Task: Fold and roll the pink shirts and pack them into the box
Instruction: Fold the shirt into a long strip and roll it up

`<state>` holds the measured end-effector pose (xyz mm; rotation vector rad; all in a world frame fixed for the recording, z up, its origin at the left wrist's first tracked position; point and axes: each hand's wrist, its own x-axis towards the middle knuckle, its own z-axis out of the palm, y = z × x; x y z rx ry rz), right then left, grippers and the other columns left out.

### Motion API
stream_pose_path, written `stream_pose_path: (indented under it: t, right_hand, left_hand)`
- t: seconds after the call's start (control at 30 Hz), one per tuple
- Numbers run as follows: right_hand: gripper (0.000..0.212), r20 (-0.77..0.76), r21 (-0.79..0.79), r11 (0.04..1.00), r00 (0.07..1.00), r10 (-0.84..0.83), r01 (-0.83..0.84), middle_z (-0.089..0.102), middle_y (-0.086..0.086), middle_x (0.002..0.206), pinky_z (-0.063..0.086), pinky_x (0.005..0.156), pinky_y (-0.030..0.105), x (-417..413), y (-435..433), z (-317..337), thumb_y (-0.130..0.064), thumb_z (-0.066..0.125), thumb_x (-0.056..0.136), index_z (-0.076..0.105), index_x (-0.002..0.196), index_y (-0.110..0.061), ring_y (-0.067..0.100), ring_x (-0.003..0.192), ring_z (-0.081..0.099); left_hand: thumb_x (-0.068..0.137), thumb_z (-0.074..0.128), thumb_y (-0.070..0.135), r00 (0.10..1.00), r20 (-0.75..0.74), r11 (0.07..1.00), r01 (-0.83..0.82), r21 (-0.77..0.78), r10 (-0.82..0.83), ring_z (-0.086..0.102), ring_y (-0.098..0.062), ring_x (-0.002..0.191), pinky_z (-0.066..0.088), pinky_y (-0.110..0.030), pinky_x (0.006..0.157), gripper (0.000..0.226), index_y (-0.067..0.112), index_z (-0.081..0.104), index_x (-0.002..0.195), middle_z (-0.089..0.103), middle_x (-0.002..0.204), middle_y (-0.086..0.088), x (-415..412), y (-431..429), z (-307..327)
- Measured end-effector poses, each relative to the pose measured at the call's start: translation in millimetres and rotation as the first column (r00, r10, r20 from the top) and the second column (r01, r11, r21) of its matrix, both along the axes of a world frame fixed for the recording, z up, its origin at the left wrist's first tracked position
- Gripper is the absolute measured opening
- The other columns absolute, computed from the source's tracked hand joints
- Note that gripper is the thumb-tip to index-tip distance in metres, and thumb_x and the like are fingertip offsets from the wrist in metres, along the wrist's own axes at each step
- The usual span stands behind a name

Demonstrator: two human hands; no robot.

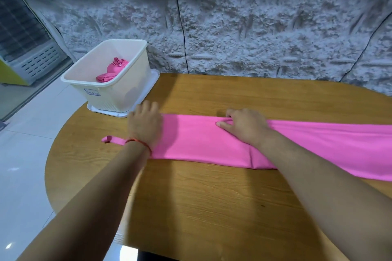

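L hand (145, 125): fingers straight, palm down, pressing the left end of the pink shirt (201, 140) onto the table (212, 207). R hand (244, 127): fingers curled, pinching a small ridge of cloth near the strip's far edge, approx. mid-length.

Step in hand (judgement): folding is done or nearly so. The shirt lies as one long narrow strip, not yet rolled. Next move calls for flattening the ridge, then starting a tight roll from one end w/ both hands, edges kept aligned. Thin cloth may skew.

Position, L to R: box (118, 95), w/ rolled shirts (111, 71) inside, stands at far left, just behind L hand. The strip runs under both hands and exits frame at right.
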<state>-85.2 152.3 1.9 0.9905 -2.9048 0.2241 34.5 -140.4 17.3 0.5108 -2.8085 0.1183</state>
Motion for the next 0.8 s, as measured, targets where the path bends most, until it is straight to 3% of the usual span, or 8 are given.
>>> stream_pose_path:
  t: [0.07, 0.17, 0.27, 0.5, 0.57, 0.67, 0.8]
  right_hand:
    - [0.044, 0.01, -0.012, 1.0, 1.0, -0.003, 0.003, 0.047, -0.017, 0.066, 0.024, 0.05, 0.027, 2, 0, 3, -0.08, 0.039, 0.095, 0.05, 0.091, -0.037, 0.014, 0.066, 0.049]
    - [0.051, 0.047, 0.002, 0.999, 0.998, -0.041, 0.041, 0.046, -0.017, 0.068, 0.027, 0.053, 0.029, 0, 4, 6, -0.086, 0.042, 0.089, 0.052, 0.088, -0.036, 0.016, 0.071, 0.05]
    - [0.072, 0.082, 0.027, 0.997, 0.994, -0.077, 0.075, 0.055, -0.015, 0.07, 0.032, 0.054, 0.029, -8, 26, 10, -0.099, 0.041, 0.076, 0.059, 0.08, -0.03, 0.009, 0.068, 0.052]
    - [0.084, 0.135, 0.039, 0.99, 0.981, -0.137, 0.133, 0.064, -0.012, 0.067, 0.04, 0.057, 0.027, -15, 134, 15, -0.109, 0.038, 0.062, 0.064, 0.07, -0.029, 0.009, 0.068, 0.059]
    - [0.084, 0.145, 0.024, 0.986, 0.976, -0.164, 0.163, 0.074, -0.011, 0.08, 0.052, 0.066, 0.029, -10, 168, 13, -0.109, 0.039, 0.062, 0.072, 0.081, -0.034, 0.015, 0.08, 0.067]
    - [0.086, 0.113, 0.008, 0.983, 0.977, -0.184, 0.184, 0.078, -0.01, 0.114, 0.057, 0.076, 0.031, 1, 209, 12, -0.105, 0.043, 0.068, 0.072, 0.123, -0.046, 0.019, 0.101, 0.071]
    - [0.084, 0.123, -0.034, 0.975, 0.969, -0.214, 0.22, 0.076, -0.014, 0.119, 0.058, 0.079, 0.031, 9, 238, 11, -0.102, 0.044, 0.069, 0.069, 0.128, -0.048, 0.017, 0.105, 0.071]
  left_hand:
    - [0.105, 0.039, 0.039, 0.974, 0.019, 0.965, 0.22, 0.141, -0.225, 0.054, -0.03, 0.12, 0.044, -0.048, 0.099, 0.034, 0.022, 0.057, 0.128, 0.059, 0.128, -0.002, -2, 44, -2]
    - [0.106, 0.03, 0.055, 0.944, 0.156, 0.922, 0.231, 0.31, -0.29, 0.03, -0.023, 0.152, 0.026, -0.05, 0.121, 0.055, 0.03, 0.038, 0.155, 0.038, 0.161, 0.007, -1, 83, -16]
    - [0.105, 0.02, 0.063, 0.936, 0.224, 0.927, 0.19, 0.324, -0.271, 0.007, -0.016, 0.159, 0.01, -0.053, 0.128, 0.066, 0.034, 0.016, 0.164, 0.014, 0.172, 0.011, -1, 80, -25]
    - [0.102, 0.013, 0.072, 0.921, 0.249, 0.933, 0.226, 0.282, -0.299, 0.003, -0.013, 0.159, 0.006, -0.053, 0.128, 0.071, 0.039, 0.008, 0.164, 0.007, 0.172, 0.015, 2, 53, -30]
    - [0.102, 0.015, 0.07, 0.919, 0.243, 0.931, 0.24, 0.277, -0.309, 0.005, -0.014, 0.159, 0.006, -0.052, 0.128, 0.07, 0.038, 0.012, 0.164, 0.009, 0.172, 0.014, 3, 51, -27]
    - [0.099, 0.017, 0.061, 0.934, 0.229, 0.943, 0.214, 0.256, -0.274, 0.014, -0.018, 0.158, 0.012, -0.051, 0.126, 0.069, 0.035, 0.023, 0.163, 0.02, 0.171, 0.009, 1, 63, -20]
    - [0.101, 0.034, 0.037, 0.955, 0.174, 0.958, 0.206, 0.199, -0.241, 0.032, -0.024, 0.149, 0.026, -0.051, 0.12, 0.052, 0.023, 0.041, 0.152, 0.04, 0.16, 0.001, -9, 107, -10]
